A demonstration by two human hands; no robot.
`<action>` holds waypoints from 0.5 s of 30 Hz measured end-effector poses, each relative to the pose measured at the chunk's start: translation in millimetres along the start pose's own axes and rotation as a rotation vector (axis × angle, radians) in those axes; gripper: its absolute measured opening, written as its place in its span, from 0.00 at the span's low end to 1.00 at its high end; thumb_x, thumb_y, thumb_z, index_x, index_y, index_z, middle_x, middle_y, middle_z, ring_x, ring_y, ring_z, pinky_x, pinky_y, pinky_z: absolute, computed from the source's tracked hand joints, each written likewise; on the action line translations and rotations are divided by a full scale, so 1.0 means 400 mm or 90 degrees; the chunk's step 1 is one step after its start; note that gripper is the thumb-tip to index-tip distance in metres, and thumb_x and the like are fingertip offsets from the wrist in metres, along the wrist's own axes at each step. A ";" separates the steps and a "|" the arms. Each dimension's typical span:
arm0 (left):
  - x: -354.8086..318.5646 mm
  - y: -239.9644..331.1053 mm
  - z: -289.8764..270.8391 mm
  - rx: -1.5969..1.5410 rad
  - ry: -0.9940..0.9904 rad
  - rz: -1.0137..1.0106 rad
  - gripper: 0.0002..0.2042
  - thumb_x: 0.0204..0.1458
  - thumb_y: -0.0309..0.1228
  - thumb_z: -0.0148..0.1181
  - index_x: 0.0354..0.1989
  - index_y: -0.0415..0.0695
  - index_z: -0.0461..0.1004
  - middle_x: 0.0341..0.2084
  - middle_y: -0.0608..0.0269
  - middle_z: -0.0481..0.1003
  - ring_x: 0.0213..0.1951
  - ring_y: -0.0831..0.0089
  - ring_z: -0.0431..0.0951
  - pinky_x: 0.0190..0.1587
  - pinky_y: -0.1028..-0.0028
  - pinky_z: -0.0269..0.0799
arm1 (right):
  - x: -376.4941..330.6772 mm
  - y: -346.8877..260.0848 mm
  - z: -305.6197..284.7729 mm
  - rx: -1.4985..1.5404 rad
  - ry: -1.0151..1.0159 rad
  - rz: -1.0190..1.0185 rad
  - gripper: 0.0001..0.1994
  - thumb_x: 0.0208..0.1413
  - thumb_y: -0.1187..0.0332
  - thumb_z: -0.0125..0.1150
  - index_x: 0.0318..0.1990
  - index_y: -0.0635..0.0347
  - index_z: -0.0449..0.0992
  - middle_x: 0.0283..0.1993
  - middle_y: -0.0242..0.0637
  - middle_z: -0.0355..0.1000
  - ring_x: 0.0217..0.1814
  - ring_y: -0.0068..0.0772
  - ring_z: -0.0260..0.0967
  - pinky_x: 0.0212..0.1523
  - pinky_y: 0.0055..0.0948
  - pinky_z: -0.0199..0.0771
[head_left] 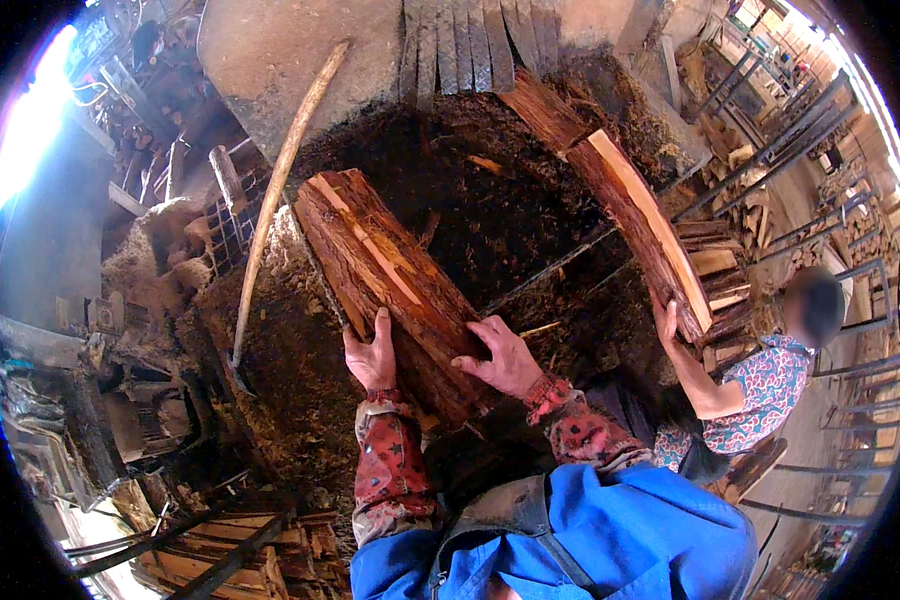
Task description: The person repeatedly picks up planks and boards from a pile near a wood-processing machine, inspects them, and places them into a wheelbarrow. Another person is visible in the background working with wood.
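Observation:
A thick bark-covered log (385,270), with a pale split strip along its top, lies lengthwise in front of me and points away to the far left. My left hand (372,355) grips its left side, the thumb up over the bark. On the near right end my right hand (505,358) is wrapped round the log, thumb on top and the fingers hidden beneath. To the right, a co-worker's hand (667,322) holds the near end of a split log (638,225), whose far part meets another piece of reddish bark wood (545,110).
A long curved wooden handle (278,190) with a metal hook leans at my left. Overlapping dark strips (457,45) hang at the far side. The co-worker (760,395) stands close on my right. Split timber (240,545) is stacked at lower left, and a chain (560,265) crosses the dirty bed.

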State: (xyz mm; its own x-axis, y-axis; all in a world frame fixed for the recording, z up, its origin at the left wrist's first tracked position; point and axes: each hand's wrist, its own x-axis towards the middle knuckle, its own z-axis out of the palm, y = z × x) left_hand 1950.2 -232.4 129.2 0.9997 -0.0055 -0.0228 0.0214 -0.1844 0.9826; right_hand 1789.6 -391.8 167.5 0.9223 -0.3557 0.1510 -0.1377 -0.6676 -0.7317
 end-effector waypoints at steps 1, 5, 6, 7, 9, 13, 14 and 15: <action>0.002 -0.004 -0.002 -0.001 -0.009 0.000 0.35 0.50 0.48 0.69 0.52 0.25 0.69 0.46 0.47 0.77 0.46 0.64 0.75 0.48 0.62 0.70 | 0.000 -0.001 0.000 0.000 0.000 -0.003 0.34 0.48 0.51 0.71 0.53 0.72 0.71 0.48 0.50 0.65 0.47 0.53 0.70 0.46 0.41 0.74; -0.003 0.012 0.000 0.009 -0.009 0.001 0.33 0.50 0.48 0.69 0.51 0.27 0.70 0.45 0.49 0.78 0.46 0.64 0.76 0.48 0.63 0.71 | 0.001 -0.003 -0.005 0.006 -0.006 0.002 0.34 0.48 0.52 0.71 0.53 0.72 0.70 0.48 0.50 0.65 0.47 0.53 0.69 0.46 0.41 0.74; -0.003 0.010 0.000 0.015 0.005 0.010 0.31 0.50 0.47 0.69 0.50 0.30 0.72 0.44 0.51 0.79 0.45 0.64 0.77 0.48 0.64 0.71 | 0.002 -0.003 -0.004 0.008 -0.007 0.001 0.34 0.48 0.51 0.71 0.53 0.72 0.70 0.48 0.51 0.65 0.47 0.53 0.69 0.46 0.41 0.74; -0.004 0.010 0.001 0.020 0.019 0.019 0.28 0.50 0.47 0.69 0.48 0.32 0.74 0.43 0.53 0.80 0.44 0.65 0.78 0.47 0.65 0.72 | 0.002 -0.002 -0.003 0.011 -0.009 0.000 0.34 0.48 0.51 0.71 0.53 0.72 0.70 0.48 0.51 0.66 0.47 0.53 0.69 0.46 0.41 0.73; -0.010 0.024 0.005 0.060 0.036 0.014 0.28 0.50 0.47 0.69 0.48 0.33 0.74 0.42 0.53 0.80 0.43 0.65 0.79 0.47 0.65 0.72 | 0.001 0.001 -0.003 0.012 -0.007 0.001 0.34 0.48 0.51 0.71 0.53 0.72 0.70 0.48 0.51 0.66 0.47 0.53 0.69 0.46 0.41 0.73; -0.014 0.023 0.010 0.061 0.048 -0.015 0.28 0.50 0.47 0.69 0.48 0.33 0.74 0.42 0.52 0.80 0.43 0.65 0.79 0.46 0.65 0.73 | 0.000 0.003 -0.004 0.014 -0.001 0.002 0.35 0.48 0.49 0.70 0.53 0.72 0.70 0.48 0.51 0.66 0.47 0.53 0.69 0.46 0.42 0.73; -0.008 0.007 0.009 0.041 0.039 -0.008 0.28 0.50 0.47 0.69 0.48 0.33 0.74 0.42 0.52 0.80 0.43 0.65 0.79 0.46 0.65 0.73 | 0.001 0.001 -0.003 0.017 0.000 0.002 0.35 0.48 0.49 0.70 0.53 0.72 0.71 0.48 0.51 0.66 0.47 0.53 0.69 0.46 0.43 0.73; 0.003 -0.013 0.004 0.020 0.032 0.000 0.29 0.50 0.47 0.69 0.49 0.32 0.74 0.42 0.52 0.80 0.43 0.65 0.79 0.46 0.65 0.73 | 0.003 -0.008 -0.004 0.019 -0.009 0.011 0.34 0.48 0.50 0.71 0.53 0.72 0.71 0.48 0.51 0.66 0.49 0.52 0.69 0.48 0.41 0.73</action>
State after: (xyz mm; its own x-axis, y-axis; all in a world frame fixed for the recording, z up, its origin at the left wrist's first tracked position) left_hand 1951.2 -233.0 123.8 0.9989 0.0444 -0.0128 0.0221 -0.2157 0.9762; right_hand 1790.7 -391.3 171.0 0.9250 -0.3574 0.1290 -0.1431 -0.6421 -0.7531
